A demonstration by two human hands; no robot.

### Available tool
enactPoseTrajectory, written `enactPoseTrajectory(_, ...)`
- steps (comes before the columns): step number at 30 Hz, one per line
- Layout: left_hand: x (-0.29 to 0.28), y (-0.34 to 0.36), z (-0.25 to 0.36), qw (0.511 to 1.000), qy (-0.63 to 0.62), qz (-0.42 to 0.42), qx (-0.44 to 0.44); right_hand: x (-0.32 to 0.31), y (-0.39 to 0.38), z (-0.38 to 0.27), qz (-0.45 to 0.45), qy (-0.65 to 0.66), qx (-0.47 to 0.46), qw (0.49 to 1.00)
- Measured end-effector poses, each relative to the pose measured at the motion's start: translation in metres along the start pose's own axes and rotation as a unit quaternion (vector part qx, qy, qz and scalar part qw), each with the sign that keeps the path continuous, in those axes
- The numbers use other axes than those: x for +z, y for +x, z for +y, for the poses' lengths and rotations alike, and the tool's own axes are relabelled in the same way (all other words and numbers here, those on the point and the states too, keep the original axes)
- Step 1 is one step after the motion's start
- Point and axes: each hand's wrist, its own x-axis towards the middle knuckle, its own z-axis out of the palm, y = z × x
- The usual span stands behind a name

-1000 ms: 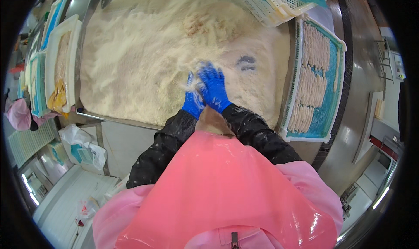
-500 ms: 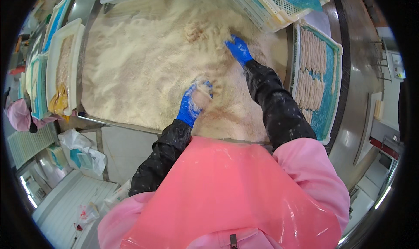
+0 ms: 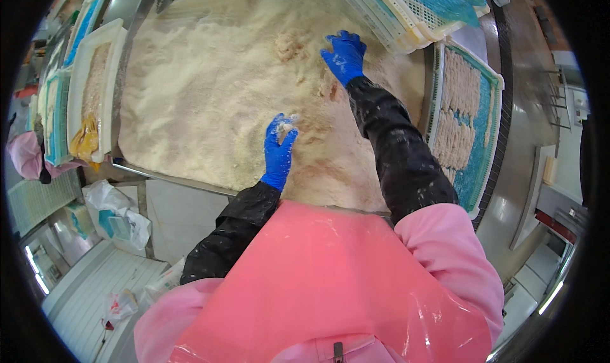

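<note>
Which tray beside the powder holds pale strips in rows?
The blue-lined tray at right, just below the stacked crates: pale strips lie in rows there; the left white tray holds a tan mass with something yellow.

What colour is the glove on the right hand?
The right glove is blue with pale smudges, seen in the head view.

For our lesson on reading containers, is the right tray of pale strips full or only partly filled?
Partly filled: pale strips lie along the left side of the tray, while blue lining shows bare beside them.

Right hand (image 3: 346, 58) forward, left hand (image 3: 277, 156) nearer — fingers (image 3: 272, 128) curved
</note>
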Motion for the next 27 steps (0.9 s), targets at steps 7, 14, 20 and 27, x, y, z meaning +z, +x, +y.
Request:
enactPoseTrajectory(7, 0.002, 0.004, 0.027, 0.979, -0.177, -0.025, -0.095, 0.01, -0.014, 0.035, -0.144, 0.469, 0.209, 0.846)
enactPoseTrajectory(14, 0.007, 0.006, 0.022, 0.82, -0.523, -0.07, -0.222, -0.106, -0.092, -0.006, -0.208, 0.703, 0.357, 0.579)
enactPoseTrajectory(20, 0.04, -0.005, 0.043, 0.67, -0.679, -0.052, -0.298, -0.175, -0.136, -0.058, -0.113, 0.658, 0.336, 0.664)
enactPoseTrajectory(27, 0.068, -0.021, 0.058, 0.732, -0.614, -0.077, -0.286, -0.193, -0.189, -0.061, -0.072, 0.435, 0.068, 0.895)
